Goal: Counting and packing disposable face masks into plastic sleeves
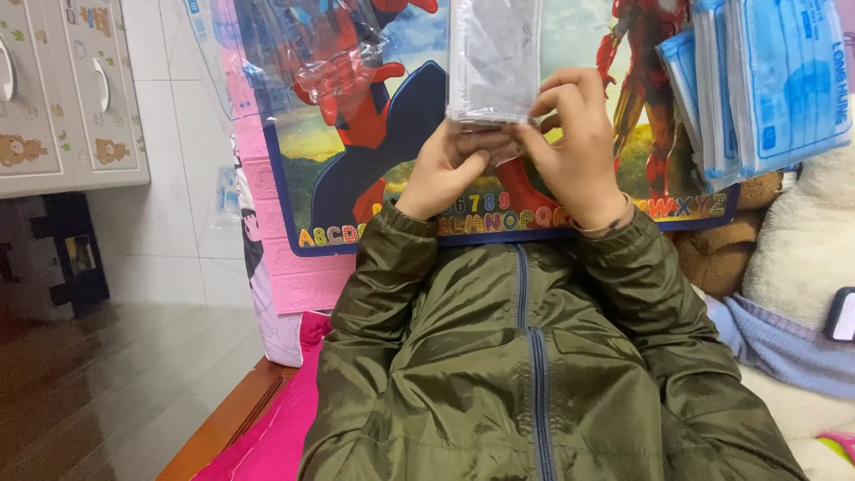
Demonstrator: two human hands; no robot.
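Both of my hands are raised in front of me, sleeves of an olive green zipped jacket [525, 374] below them. My left hand [443, 171] and my right hand [574, 142] together grip the lower edge of a clear plastic packet [492, 58] holding something grey and flat. The packet stands upright and its top runs out of the picture. Behind it leans a colourful children's board [374, 134] with cartoon hero figures and a row of letters along its bottom.
Several blue plastic-wrapped packets [770, 85] hang at the upper right. Plush toys [802, 240] and a dark phone [840, 313] lie at the right. A pink mat [276, 436] and wooden edge lie below left, a white cabinet [62, 89] at the far left.
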